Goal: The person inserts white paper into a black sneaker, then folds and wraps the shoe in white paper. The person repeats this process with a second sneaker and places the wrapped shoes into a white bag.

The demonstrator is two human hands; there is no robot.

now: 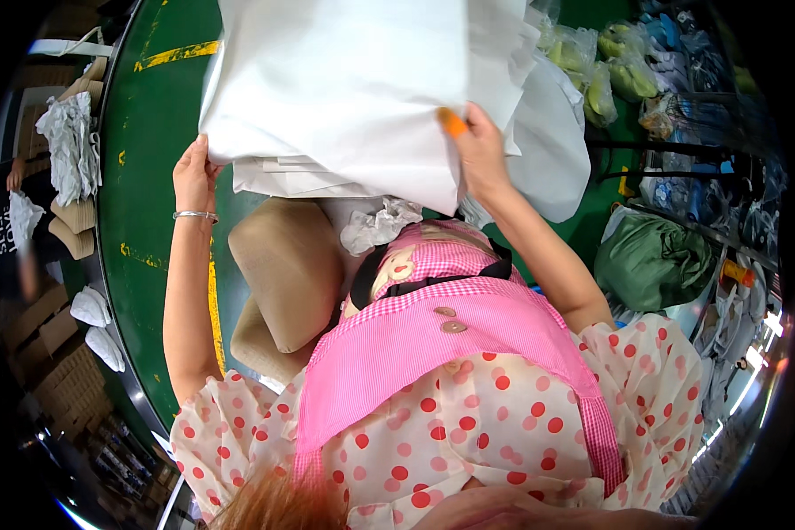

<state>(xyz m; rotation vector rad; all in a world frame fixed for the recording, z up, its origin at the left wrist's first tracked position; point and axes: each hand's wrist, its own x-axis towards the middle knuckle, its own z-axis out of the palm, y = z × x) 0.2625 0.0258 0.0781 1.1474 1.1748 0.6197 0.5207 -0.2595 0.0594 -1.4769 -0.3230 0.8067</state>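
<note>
A large white sheet (344, 79), smooth and paper-like, spans the space in front of me. At its near left corner my left hand (196, 179) pinches the edge between thumb and fingers. My right hand (483, 157) holds the right side; its thumb wears an orange finger cover and is slightly blurred, and some fingers are hidden. Beneath the sheet, folded white layers (300, 175) show along the near edge. More white sheets (548, 132) fan out to the right. Crumpled white paper (380, 228) lies between the sheet and my pink apron (433, 344).
A bent tan shape (287, 265), like a trousered leg, is at left of my lap. To the right are bagged green items (627, 71), a dark green bundle (654, 261) and crowded shelving. At far left, another person (18, 221) stands beside stacked cartons (71, 380).
</note>
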